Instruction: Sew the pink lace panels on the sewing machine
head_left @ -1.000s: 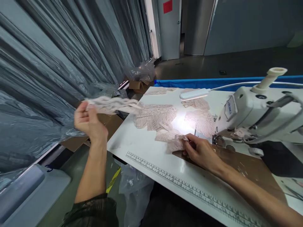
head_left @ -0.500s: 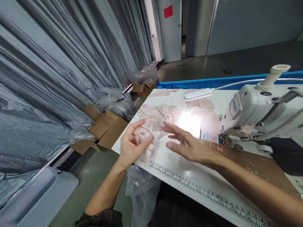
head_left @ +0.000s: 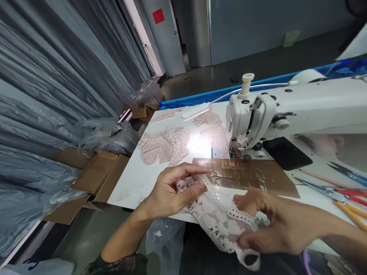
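Observation:
A piece of pale pink lace [head_left: 213,215] hangs in front of the table's near edge, stretched between my hands. My left hand [head_left: 177,191] pinches its upper left part between thumb and fingers. At the right end, my right hand [head_left: 272,221] is curved around the lace, thumb in front and fingers along the scalloped upper edge; it is slightly blurred. A small loop [head_left: 249,259] dangles from the lace's lower end. Behind my hands, more lace pieces [head_left: 164,145] lie fanned out on the white table [head_left: 129,179].
A white sewing machine [head_left: 286,105] stands at the right, with lace [head_left: 218,137] beside its needle area. Brown plate [head_left: 246,175] covers part of the table before it. Scissors [head_left: 335,194] and a black phone-like slab [head_left: 288,152] lie right. Cardboard boxes [head_left: 97,172] stand left on the floor.
My view has turned right. My left hand has brought the lace rightward and it is now spread out; my right hand, free before, has come down onto its right end.

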Motion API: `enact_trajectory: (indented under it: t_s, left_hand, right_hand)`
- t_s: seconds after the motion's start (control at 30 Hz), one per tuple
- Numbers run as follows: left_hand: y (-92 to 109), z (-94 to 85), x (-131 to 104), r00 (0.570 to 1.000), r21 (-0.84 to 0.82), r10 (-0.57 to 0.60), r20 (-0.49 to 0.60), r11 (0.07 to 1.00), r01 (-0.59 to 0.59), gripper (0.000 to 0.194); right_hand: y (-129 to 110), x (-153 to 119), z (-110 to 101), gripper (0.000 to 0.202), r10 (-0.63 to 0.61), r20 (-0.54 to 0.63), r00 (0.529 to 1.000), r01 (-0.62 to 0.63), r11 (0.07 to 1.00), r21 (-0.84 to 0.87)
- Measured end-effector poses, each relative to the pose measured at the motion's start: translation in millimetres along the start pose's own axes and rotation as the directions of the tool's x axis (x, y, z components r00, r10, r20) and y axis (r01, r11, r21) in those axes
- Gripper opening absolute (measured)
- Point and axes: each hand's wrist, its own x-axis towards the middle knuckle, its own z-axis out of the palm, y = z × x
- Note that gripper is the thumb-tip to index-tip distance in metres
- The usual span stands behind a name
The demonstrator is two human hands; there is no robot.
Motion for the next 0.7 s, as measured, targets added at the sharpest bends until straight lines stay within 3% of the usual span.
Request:
enact_trajectory:
  t_s: [0.1,0.2,0.27,0.3,0.33,0.4,0.47,0.57,0.63,0.7]
  left_hand:
    - [-10.8,1.7,7.8,0.999,0.025,-0.011,0.053,1.0,0.009,0.026]
    - [-33.7,4.0,23.9,0.987,0.11,-0.075,0.142,0.992,0.06,0.032]
    - [-53.1,7.3,37.2,0.982,0.244,-0.094,0.162,0.968,0.052,0.033]
    - [-63.3,9.5,43.5,0.979,0.321,-0.092,0.183,0.947,0.029,0.032]
    - [-73.3,12.0,49.0,0.977,0.4,-0.077,0.201,0.916,-0.011,0.032]
    - [-91.5,16.8,56.8,0.97,0.56,-0.024,0.242,0.82,-0.12,0.032]
    - [-105.4,21.0,60.1,0.97,0.675,0.073,0.231,0.706,-0.214,0.029]
    - [-117.1,27.7,59.0,0.929,0.696,0.283,0.237,0.618,-0.366,0.024]
    - [-119.8,33.9,56.4,0.863,0.616,0.4,0.308,0.607,-0.501,0.02]
    - [-120.2,40.5,53.8,0.793,0.514,0.447,0.414,0.605,-0.608,0.026]
  right_hand:
    - [4.2,-8.8,-15.9,0.017,0.151,0.267,0.952,-0.205,0.961,0.188]
    - [26.0,-13.3,-37.0,0.028,0.293,0.249,0.923,-0.352,0.904,0.243]
    - [44.7,-13.5,-51.1,0.032,0.367,0.117,0.923,-0.384,0.901,0.204]
    - [53.7,-12.6,-57.2,0.033,0.421,-0.002,0.907,-0.416,0.896,0.154]
    - [61.9,-11.1,-62.4,0.032,0.464,-0.166,0.87,-0.455,0.886,0.091]
    - [74.5,-6.8,-69.2,0.029,0.432,-0.44,0.787,-0.521,0.848,-0.1]
    - [81.4,-2.2,-71.8,0.027,0.358,-0.602,0.714,-0.582,0.781,-0.226]
    - [83.3,0.8,-71.0,0.031,0.3,-0.685,0.663,-0.636,0.708,-0.305]
    - [82.3,-0.6,-69.5,0.033,0.307,-0.686,0.66,-0.652,0.688,-0.319]
    - [81.5,-3.8,-67.9,0.031,0.318,-0.669,0.672,-0.642,0.699,-0.314]
